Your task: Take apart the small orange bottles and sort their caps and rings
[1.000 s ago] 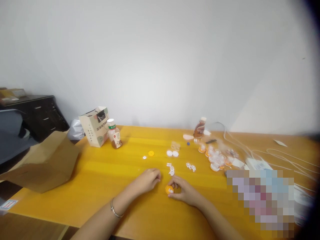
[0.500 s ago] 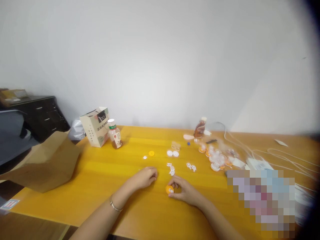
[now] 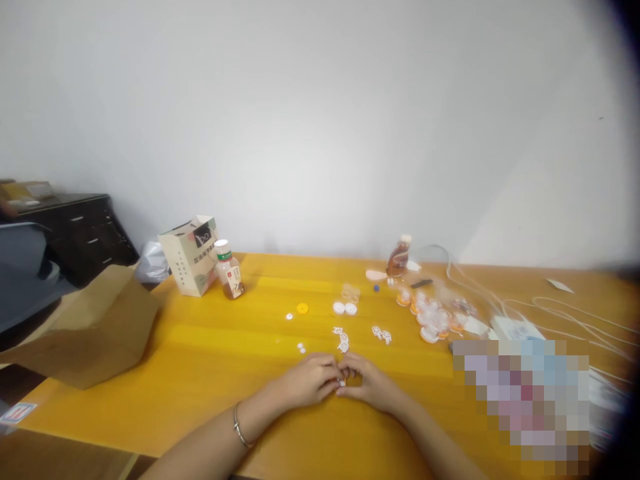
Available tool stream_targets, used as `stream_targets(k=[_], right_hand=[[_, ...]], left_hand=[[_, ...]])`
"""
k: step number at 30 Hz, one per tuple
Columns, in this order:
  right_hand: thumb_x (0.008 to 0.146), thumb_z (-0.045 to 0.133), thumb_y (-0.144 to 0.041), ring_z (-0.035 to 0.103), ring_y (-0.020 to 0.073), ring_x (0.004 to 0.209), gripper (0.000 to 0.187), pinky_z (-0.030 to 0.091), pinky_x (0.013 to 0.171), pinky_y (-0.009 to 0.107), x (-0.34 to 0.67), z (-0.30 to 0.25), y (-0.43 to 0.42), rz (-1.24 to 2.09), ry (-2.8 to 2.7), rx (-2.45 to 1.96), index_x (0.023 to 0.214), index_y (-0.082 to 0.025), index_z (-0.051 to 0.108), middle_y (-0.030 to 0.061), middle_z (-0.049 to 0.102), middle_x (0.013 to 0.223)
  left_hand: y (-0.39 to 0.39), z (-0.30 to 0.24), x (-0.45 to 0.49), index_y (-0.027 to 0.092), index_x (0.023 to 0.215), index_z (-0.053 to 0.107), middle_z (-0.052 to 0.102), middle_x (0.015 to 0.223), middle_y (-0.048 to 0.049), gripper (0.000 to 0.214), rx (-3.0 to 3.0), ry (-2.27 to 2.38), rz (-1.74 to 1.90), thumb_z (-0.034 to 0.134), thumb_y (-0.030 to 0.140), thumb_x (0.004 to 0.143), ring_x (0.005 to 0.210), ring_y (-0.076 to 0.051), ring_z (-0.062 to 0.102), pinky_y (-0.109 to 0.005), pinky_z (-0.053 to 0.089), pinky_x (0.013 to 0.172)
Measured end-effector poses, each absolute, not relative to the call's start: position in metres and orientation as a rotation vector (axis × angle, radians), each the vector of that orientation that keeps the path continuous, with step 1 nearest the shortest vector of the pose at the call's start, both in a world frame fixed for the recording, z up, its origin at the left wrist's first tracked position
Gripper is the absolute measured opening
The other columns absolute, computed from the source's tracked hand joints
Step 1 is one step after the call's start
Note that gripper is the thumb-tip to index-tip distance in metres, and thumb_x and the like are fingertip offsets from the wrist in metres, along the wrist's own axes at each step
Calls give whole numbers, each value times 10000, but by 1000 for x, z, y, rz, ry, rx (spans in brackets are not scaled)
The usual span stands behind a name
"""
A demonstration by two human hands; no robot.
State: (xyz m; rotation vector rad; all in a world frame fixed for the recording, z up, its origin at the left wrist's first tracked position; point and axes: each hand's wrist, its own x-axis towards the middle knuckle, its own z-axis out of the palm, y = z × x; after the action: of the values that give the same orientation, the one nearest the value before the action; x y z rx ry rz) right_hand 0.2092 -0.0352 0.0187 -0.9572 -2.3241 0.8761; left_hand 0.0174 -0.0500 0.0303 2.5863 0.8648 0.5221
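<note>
Low over the table my two hands meet. My right hand (image 3: 369, 381) grips a small round orange-and-white plastic piece (image 3: 343, 383) between thumb and fingers; most of it is covered now. Against that piece my left hand (image 3: 316, 379) has its fingertips pinched together, and whatever they hold is hidden. Just beyond the hands lie small white gear-like plastic parts (image 3: 343, 339). Similar white parts (image 3: 382, 335) lie to the right. Two tiny white bits (image 3: 301, 348) rest beyond my left hand. Farther back are a yellow disc (image 3: 303, 309) and two white discs (image 3: 345, 309).
A pile of orange-and-white round pieces (image 3: 434, 317) sits at the right, near white cables (image 3: 480, 287). A brown drink bottle (image 3: 399, 258) stands behind. On the left are a labelled bottle (image 3: 230, 272), a carton bag (image 3: 190, 257) and a brown paper bag (image 3: 95, 327).
My left hand has moved right and slightly nearer, its fingers now on the piece in my right hand. Two tiny white bits now show where it was. My right hand has barely moved.
</note>
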Motion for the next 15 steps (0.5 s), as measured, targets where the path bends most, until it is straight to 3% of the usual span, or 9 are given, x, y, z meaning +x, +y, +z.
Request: stream_targets(k=[8,15], right_hand=[[617,696,-459,482,146,723,304,407,659,244,208,12,-33,916,-2292,-981,710,-188,593,-15,498,703],[633,683,-457,478,147,702,302,409,643,249,207,11,-31,926,-2286,-988,680,-180,571,-11,503,690]], left_hand=[[-44,16,21,197,913,606,584,867,-20,208,2692,918,610,447,325,872,815,-136,534,-244,372,766],[-44,14,24,187,866,594,578,806,-13,199,2877,986,604,462,336,864,754,-137,523,-254,350,666]])
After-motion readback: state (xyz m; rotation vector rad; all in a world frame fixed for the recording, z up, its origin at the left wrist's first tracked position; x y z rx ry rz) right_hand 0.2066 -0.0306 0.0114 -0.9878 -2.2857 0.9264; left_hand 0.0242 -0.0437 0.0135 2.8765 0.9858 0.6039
